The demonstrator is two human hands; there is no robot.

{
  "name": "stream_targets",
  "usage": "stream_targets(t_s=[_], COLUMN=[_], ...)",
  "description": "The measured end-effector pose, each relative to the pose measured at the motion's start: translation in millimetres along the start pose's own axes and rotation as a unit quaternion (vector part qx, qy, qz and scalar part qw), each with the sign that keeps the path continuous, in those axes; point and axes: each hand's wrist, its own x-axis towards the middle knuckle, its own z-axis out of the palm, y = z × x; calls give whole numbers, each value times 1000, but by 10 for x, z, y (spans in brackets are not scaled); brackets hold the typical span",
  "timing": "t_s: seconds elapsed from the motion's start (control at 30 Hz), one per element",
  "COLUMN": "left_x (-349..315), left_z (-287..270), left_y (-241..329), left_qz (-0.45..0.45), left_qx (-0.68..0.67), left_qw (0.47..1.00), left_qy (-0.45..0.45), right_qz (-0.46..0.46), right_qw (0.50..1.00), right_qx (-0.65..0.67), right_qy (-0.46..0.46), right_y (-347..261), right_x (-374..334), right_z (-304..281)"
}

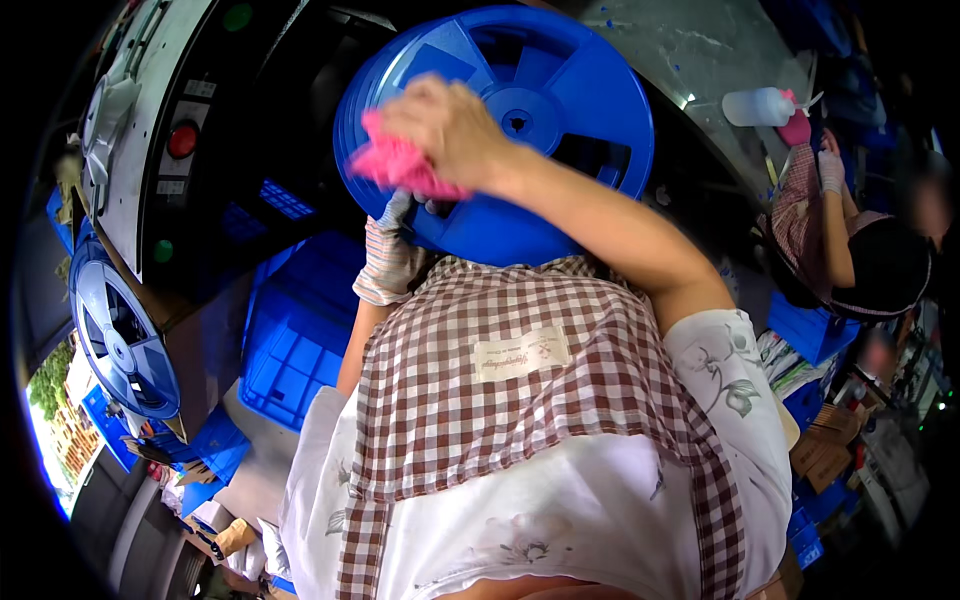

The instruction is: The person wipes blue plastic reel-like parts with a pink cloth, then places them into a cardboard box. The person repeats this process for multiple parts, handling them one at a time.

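A large round blue plastic reel (pixel 535 125) with cut-out windows and a central hub is held up in front of my checked apron (pixel 530 410). My left hand (pixel 387 260), in a striped glove, grips the reel's lower left rim, with its fingers partly hidden by the cloth and the rim. Bare and blurred by motion, my right hand (pixel 445 125) closes round a bunched pink cloth (pixel 395 165). That cloth lies against the left part of the reel's face.
At left, a machine panel carries a red button (pixel 183 140); below it is another blue reel (pixel 120 350). A blue crate (pixel 290 350) sits beside me. On the right, a co-worker's gloved hand (pixel 830 172) is near a white squeeze bottle (pixel 757 107) on a grey table (pixel 670 50).
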Motion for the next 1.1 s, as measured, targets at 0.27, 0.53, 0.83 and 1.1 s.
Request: stream_targets(t_s=[0.27,0.53,0.83,1.1], left_x=[319,334,609,567], left_z=[261,364,390,298], left_y=[101,185,325,390], left_qz=[50,47,19,53], left_qx=[-25,-66,-81,-57], left_qw=[997,995,996,994], left_qy=[-59,-61,-41,-76], right_qz=[306,-57,-145,202], right_qw=[916,995,983,935], right_qx=[-113,31,-24,-111], right_qy=[233,74,106,269], right_y=[1852,36,-182,1672], right_x=[-858,-867,-805,-1315], right_z=[-969,-575,-33,-502])
